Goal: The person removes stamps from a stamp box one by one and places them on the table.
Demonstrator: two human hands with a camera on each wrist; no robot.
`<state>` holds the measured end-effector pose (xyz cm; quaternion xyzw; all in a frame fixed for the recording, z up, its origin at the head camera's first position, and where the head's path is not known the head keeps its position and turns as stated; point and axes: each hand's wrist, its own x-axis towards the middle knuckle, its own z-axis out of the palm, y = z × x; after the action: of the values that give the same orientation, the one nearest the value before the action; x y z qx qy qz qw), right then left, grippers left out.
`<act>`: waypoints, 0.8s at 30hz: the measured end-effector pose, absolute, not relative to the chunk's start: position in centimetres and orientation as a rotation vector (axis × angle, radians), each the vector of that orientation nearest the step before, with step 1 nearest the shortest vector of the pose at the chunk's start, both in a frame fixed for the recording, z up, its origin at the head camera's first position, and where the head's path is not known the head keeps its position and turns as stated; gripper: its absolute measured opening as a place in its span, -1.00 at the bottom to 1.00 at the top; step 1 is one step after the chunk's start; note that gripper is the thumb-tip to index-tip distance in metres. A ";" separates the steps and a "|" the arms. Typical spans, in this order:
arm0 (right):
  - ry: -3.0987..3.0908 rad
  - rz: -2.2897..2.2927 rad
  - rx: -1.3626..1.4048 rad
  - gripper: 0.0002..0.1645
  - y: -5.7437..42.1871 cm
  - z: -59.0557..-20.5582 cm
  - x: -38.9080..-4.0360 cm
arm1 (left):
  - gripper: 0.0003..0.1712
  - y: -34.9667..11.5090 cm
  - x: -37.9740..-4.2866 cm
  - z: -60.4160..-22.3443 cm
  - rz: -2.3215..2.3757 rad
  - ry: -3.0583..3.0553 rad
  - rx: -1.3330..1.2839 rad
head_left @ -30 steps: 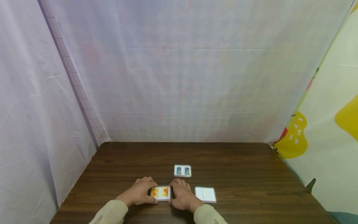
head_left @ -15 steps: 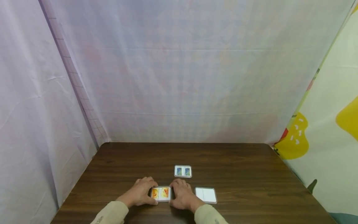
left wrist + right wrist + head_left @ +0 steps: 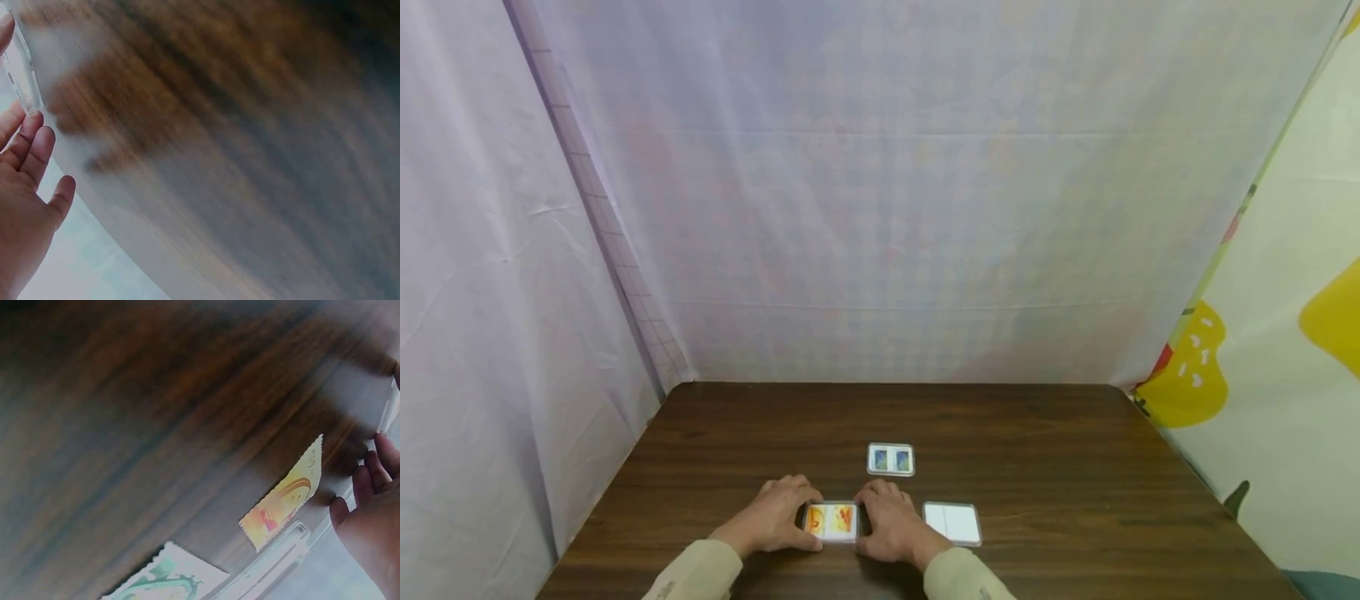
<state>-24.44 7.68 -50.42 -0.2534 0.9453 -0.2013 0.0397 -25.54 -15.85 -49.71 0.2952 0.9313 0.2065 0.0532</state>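
Between the two hands, low in the middle of the head view, lies a flat clear stamp case (image 3: pixel 829 522) with two orange pictures on white. My left hand (image 3: pixel 775 512) grips its left end, thumb at the near corner and fingers at the far one. The right end is held the same way by my right hand (image 3: pixel 889 521). In the left wrist view, fingertips meet the clear rim of the case (image 3: pixel 26 69). At the right edge of the right wrist view, fingers (image 3: pixel 375 469) touch the case, of which only a sliver shows.
Behind the hands lies another clear case (image 3: pixel 891 459) with two blue-green pictures. A white-faced case (image 3: pixel 952 523) lies right of the right hand. The right wrist view shows a yellow stamp (image 3: pixel 284 503) and a green stamp (image 3: pixel 164 580) beside a clear case edge (image 3: pixel 269 562). Curtains surround the dark wooden table (image 3: pixel 1037 458).
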 end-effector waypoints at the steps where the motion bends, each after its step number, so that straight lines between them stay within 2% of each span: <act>1: 2.897 -0.619 -0.779 -0.34 7.7 -50.4 -24.4 | -0.32 -15.9 -25.5 -49.7 0.630 2.833 0.904; 17: 2.958 -0.623 -0.873 -0.23 7.8 -50.8 -24.3 | -0.29 -16.4 -25.6 -49.1 0.706 2.856 0.944; 24: 2.989 -0.594 -0.885 -0.26 7.7 -50.7 -24.3 | -0.27 -17.1 -25.5 -48.9 0.705 2.885 0.940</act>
<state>-24.28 7.68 -50.72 -0.2788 0.9418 -0.1870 -0.0157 -25.51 -17.09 -48.88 0.3016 0.9261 0.2263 0.0132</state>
